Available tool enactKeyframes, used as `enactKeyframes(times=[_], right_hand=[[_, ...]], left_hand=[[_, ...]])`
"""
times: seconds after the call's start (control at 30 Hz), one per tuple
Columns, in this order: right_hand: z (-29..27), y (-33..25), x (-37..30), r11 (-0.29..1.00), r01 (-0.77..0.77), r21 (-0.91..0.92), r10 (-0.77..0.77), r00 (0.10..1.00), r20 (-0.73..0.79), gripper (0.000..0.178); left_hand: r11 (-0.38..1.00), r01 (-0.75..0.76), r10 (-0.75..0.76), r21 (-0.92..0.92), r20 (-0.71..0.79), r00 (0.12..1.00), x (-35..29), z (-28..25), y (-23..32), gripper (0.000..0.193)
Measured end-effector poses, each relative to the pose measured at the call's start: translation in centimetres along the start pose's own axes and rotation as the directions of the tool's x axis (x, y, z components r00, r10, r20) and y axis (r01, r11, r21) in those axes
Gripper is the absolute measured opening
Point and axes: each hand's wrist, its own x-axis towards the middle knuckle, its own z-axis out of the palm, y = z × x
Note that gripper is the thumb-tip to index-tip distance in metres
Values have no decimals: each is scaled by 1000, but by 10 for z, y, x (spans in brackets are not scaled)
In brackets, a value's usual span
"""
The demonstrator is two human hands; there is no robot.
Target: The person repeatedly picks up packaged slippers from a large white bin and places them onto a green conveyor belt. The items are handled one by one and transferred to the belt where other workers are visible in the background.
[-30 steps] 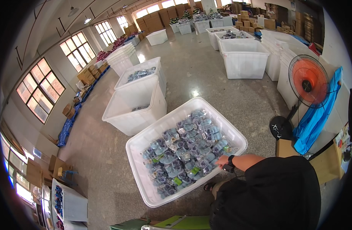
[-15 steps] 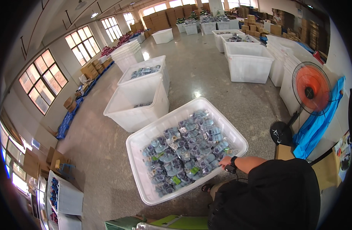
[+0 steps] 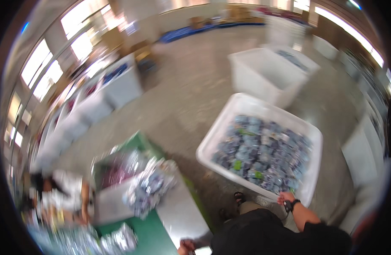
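Observation:
My right hand, with a dark band on its wrist, is at the near rim of a large white plastic bin. Its fingers look closed on that rim. Inside the bin lie many clear-wrapped packs in pale blue and dark purple, a few with bright green pieces. At the lower edge my left hand is beside the corner of a metal-topped worktable. Motion blur smears its fingers, and what it holds, if anything, cannot be made out.
On the worktable rests a heap of wrapped packs, beside a green-edged box. A person in white is at its far left. Behind my bin stand more white bins. Further bins line the left side, and blue sheeting runs along the wall.
The view has swung left and blurred, so the bin now appears further right. The worktable, the other person and my left hand have come into view. My right hand stays at the bin's rim.

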Motion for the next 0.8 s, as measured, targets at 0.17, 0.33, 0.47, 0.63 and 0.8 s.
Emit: enactKeyframes(times=[0.17,0.33,0.47,0.63,0.8], right_hand=[[3,-19,0,985,-162,-56,159,986,-47,27],[53,-70,-14,968,-133,-213,134,991,-8,23],[102,-105,-25,955,-65,-289,71,997,11,23],[143,-122,-32,913,57,-405,-50,998,28,29],[153,-129,-27,826,-20,-563,99,989,111,38]], left_hand=[[949,-28,-69,-315,-293,954,-2,-1,-21,35],[958,37,-133,-285,-324,937,-31,19,15,34],[962,40,-121,-270,-294,948,-31,3,35,28],[977,-201,198,64,-608,769,-13,-53,69,25],[823,-62,542,564,-749,382,-16,-126,133,54]])
